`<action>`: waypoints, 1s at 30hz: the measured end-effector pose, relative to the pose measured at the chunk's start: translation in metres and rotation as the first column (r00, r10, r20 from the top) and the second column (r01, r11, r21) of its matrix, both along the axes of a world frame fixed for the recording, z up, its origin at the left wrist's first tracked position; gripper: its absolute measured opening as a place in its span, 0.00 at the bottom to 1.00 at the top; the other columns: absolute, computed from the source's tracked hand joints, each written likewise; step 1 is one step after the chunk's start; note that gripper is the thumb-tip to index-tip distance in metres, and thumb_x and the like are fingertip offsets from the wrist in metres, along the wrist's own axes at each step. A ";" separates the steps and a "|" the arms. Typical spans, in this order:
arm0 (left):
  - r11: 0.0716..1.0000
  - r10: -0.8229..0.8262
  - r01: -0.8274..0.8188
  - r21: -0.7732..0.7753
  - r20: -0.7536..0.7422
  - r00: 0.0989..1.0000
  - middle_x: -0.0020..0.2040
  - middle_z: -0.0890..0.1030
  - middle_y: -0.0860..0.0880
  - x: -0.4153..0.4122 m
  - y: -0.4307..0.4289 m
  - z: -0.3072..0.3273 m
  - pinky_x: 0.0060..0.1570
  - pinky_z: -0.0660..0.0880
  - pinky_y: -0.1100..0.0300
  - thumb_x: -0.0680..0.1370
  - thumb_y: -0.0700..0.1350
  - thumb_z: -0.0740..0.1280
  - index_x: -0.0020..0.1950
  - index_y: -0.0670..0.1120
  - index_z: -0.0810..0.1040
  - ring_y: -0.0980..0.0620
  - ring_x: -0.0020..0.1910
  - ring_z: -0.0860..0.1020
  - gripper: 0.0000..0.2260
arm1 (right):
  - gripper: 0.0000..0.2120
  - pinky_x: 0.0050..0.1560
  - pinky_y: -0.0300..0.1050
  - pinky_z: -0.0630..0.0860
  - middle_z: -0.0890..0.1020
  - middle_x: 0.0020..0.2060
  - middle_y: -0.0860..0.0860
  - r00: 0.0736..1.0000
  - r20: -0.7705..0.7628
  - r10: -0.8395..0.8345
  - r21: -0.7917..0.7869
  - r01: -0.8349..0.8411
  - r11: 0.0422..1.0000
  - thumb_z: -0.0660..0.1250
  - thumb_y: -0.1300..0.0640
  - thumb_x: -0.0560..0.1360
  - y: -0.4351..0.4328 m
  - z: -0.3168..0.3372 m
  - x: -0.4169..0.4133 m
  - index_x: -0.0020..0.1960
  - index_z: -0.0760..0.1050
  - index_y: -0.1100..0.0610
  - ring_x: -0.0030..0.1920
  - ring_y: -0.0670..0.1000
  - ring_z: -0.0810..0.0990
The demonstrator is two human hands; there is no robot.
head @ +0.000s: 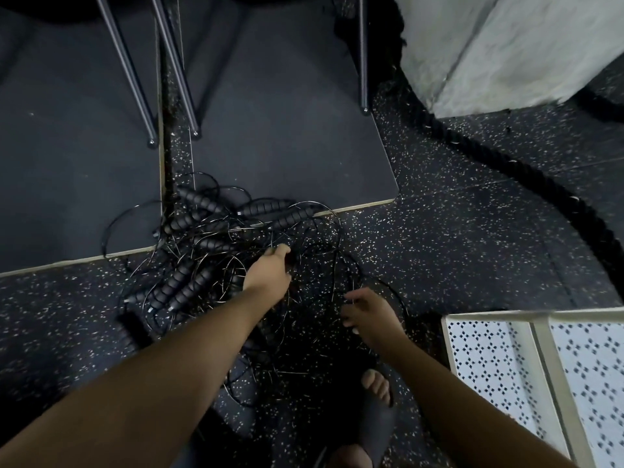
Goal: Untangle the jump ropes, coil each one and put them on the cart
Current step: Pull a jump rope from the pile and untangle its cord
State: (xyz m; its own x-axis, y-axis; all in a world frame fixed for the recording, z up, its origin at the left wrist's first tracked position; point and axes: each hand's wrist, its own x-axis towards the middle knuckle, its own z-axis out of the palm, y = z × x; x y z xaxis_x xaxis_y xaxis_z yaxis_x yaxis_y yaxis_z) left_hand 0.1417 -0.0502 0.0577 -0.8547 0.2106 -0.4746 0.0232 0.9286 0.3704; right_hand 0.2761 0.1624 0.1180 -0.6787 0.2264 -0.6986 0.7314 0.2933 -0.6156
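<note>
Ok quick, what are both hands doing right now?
Left hand: closed, gripping into the jump ropes.
Right hand: open, fingers loose, holding nothing clearly.

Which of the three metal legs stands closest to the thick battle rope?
The rightmost metal leg, alone at the right mat's edge; the other two stand together far left.
</note>
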 end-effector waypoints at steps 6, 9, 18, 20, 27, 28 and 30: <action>0.997 -0.069 0.065 -0.050 -0.094 0.993 0.68 0.71 0.49 -0.016 0.006 -0.026 0.44 0.80 0.53 0.83 0.44 0.69 0.74 0.54 0.72 0.46 0.48 0.82 0.20 | 0.09 0.42 0.46 0.82 0.88 0.42 0.47 1.000 0.001 -0.005 -0.013 0.005 1.000 0.72 0.53 0.82 -0.014 -0.029 -0.001 0.61 0.78 0.45 0.39 0.44 0.86; 0.997 -0.080 0.079 -0.009 -0.088 0.993 0.65 0.70 0.52 -0.023 0.007 -0.031 0.48 0.82 0.51 0.82 0.45 0.71 0.71 0.54 0.75 0.47 0.48 0.81 0.18 | 0.11 0.37 0.40 0.79 0.87 0.43 0.48 0.998 -0.037 0.051 -0.010 -0.052 0.999 0.70 0.54 0.83 -0.023 -0.031 -0.004 0.63 0.76 0.45 0.41 0.47 0.86; 0.970 -0.179 0.225 0.094 -0.356 0.917 0.62 0.77 0.55 -0.015 -0.014 -0.023 0.57 0.77 0.51 0.81 0.50 0.72 0.66 0.53 0.77 0.49 0.59 0.78 0.14 | 0.17 0.31 0.38 0.75 0.86 0.47 0.47 0.961 -0.121 0.250 0.027 -0.248 0.968 0.67 0.51 0.83 -0.057 -0.031 -0.044 0.71 0.72 0.46 0.38 0.45 0.86; 0.967 -0.198 0.247 0.069 -0.408 0.891 0.62 0.80 0.53 -0.015 -0.014 -0.018 0.61 0.71 0.48 0.78 0.50 0.73 0.64 0.53 0.76 0.47 0.64 0.74 0.15 | 0.20 0.32 0.37 0.75 0.86 0.48 0.47 0.958 -0.131 0.256 0.030 -0.254 0.967 0.69 0.51 0.83 -0.058 -0.029 -0.056 0.73 0.70 0.47 0.39 0.46 0.86; 0.941 -0.254 0.319 0.111 -0.389 0.886 0.59 0.76 0.50 -0.020 -0.019 -0.008 0.59 0.75 0.45 0.77 0.48 0.74 0.64 0.52 0.76 0.46 0.59 0.74 0.17 | 0.22 0.51 0.54 0.87 0.89 0.49 0.52 0.983 -0.092 0.158 -0.153 -0.171 0.973 0.72 0.55 0.81 -0.045 -0.019 -0.090 0.73 0.71 0.51 0.44 0.53 0.90; 0.934 -0.265 0.338 0.111 -0.418 0.869 0.58 0.76 0.50 -0.021 -0.021 -0.007 0.58 0.75 0.44 0.77 0.48 0.75 0.64 0.51 0.78 0.46 0.59 0.75 0.17 | 0.22 0.52 0.53 0.87 0.89 0.49 0.53 0.988 -0.075 0.133 -0.207 -0.146 0.967 0.73 0.55 0.81 -0.043 -0.015 -0.095 0.73 0.72 0.51 0.45 0.54 0.90; 0.925 -0.279 0.365 0.108 -0.459 0.843 0.59 0.79 0.51 -0.023 -0.022 -0.001 0.58 0.75 0.43 0.77 0.48 0.76 0.67 0.52 0.78 0.46 0.59 0.78 0.18 | 0.22 0.52 0.51 0.86 0.90 0.48 0.53 0.990 -0.068 0.123 -0.272 -0.137 0.953 0.75 0.55 0.80 -0.038 -0.005 -0.104 0.71 0.73 0.50 0.46 0.55 0.90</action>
State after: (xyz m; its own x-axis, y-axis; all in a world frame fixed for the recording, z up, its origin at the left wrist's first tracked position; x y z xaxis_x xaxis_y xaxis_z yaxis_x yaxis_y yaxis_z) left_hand 0.1186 -0.0726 0.0564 -0.8314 0.5557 -0.0032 0.5042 0.7567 0.4161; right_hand 0.1724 0.1243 0.1126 -0.7249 -0.0624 -0.6861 0.6648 0.1978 -0.7204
